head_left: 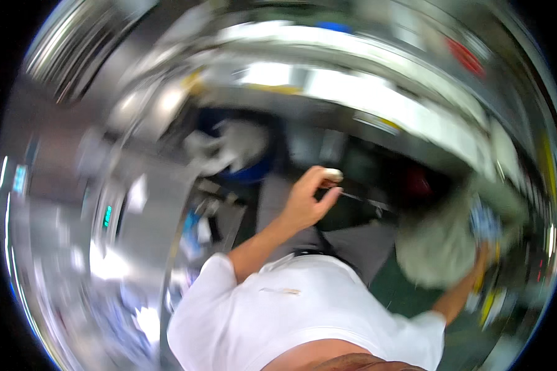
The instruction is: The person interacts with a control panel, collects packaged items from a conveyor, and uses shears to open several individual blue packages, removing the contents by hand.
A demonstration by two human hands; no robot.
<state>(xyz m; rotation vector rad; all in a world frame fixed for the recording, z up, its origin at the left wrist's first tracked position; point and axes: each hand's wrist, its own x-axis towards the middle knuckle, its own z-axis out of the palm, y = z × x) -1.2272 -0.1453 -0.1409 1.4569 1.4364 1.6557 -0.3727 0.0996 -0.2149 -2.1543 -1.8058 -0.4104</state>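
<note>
A: What is the left hand (pixel 306 201) doing?

B: It is raised in front of the white shirt (pixel 303 309), fingers curled, pinching a small pale object (pixel 332 175) at the fingertips.

A: And the right hand (pixel 479 263)?

B: Out at the right, clutching a bundle of grey-green cloth (pixel 442 244). A blue bin (pixel 241 145) holding white cloth sits beyond, all blurred.

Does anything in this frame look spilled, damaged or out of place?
Hard to judge: the whole frame is motion-blurred. The left hand pinches a small pale object; the right hand grips a bundle of greyish cloth. A small brownish mark shows on the white shirt. Nothing else stands out.
</note>
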